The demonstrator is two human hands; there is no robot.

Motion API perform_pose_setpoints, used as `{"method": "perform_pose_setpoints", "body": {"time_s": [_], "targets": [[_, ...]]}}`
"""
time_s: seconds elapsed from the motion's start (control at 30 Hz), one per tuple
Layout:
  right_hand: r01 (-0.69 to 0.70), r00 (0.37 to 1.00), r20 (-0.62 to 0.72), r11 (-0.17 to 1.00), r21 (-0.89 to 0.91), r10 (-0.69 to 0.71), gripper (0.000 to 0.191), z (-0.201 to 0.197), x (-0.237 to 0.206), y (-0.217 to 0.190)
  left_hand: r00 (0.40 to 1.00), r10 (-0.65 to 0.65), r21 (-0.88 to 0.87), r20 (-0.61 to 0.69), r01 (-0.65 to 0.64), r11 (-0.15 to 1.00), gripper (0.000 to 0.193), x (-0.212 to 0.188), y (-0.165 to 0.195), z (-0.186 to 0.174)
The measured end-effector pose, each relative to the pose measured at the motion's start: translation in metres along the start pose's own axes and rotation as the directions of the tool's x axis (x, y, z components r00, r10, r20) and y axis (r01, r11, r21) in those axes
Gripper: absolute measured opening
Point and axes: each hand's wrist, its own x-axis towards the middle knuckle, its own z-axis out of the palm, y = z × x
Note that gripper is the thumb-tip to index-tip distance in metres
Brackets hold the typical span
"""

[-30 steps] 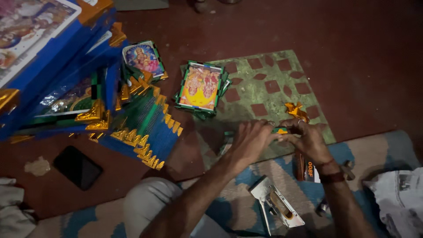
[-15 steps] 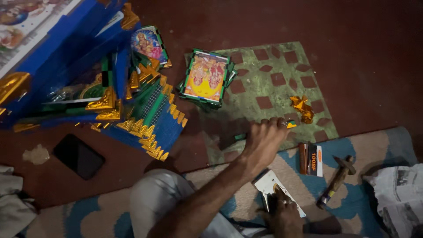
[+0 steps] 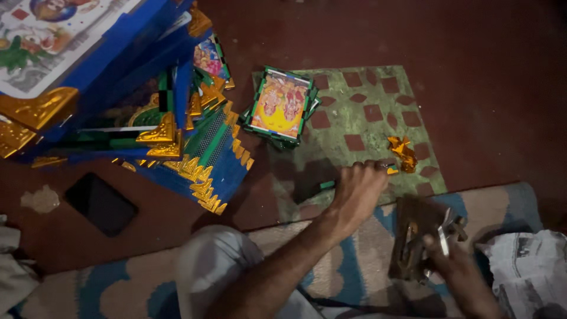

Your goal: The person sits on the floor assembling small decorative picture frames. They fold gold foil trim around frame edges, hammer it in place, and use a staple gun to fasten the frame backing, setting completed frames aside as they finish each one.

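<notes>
Keep the left hand (image 3: 357,192) clenched, pinning the green strip (image 3: 328,184) on the mat (image 3: 378,112), while the right hand (image 3: 455,263) grips the stapler (image 3: 413,245) squarely.

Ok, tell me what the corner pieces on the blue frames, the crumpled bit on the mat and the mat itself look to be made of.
Corner pieces: shiny gold, pressed foil or thin metal by their embossed glint; which one is unclear.
Crumpled bit: the same gold sheen, creased like foil.
Mat: dull green with brown diamond cut-outs, flat and thin; probably plastic or rubber sheet.
The left hand presses a thin strip down on it.
</notes>
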Motion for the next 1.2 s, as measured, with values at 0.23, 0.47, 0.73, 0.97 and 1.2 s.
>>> {"method": "perform_pose_setpoints", "body": {"time_s": [0.23,0.47,0.73,0.97,1.2], "targets": [[0.156,0.988,0.087,0.856,-0.493,-0.13,0.062,-0.015,-0.041,-0.161,1.0,0.021,0.059,-0.021,-0.019,0.998,0.01,-0.002,0.001,0.001],[0.235,0.96,0.252,0.851,-0.471,-0.125,0.066,-0.011,-0.045,-0.193,1.0,0.019,0.029,-0.024,-0.018,0.999,0.012,-0.003,0.001,-0.004],[0.217,0.969,0.053,0.723,-0.656,-0.243,0.06,0.001,-0.031,-0.169,1.0,0.006,0.001,0.025,-0.007,1.0,0.015,-0.003,0.0,0.006],[0.274,0.902,-0.068,0.687,-0.672,-0.426,0.055,0.004,0.0,-0.123,0.999,0.016,-0.015,-0.042,-0.017,1.0,0.012,-0.002,-0.002,0.0],[0.409,0.776,-0.282,0.79,-0.457,-0.565,0.045,0.032,0.027,0.021,0.999,-0.011,-0.022,-0.046,0.01,1.0,0.012,0.0,-0.002,-0.002]]}}
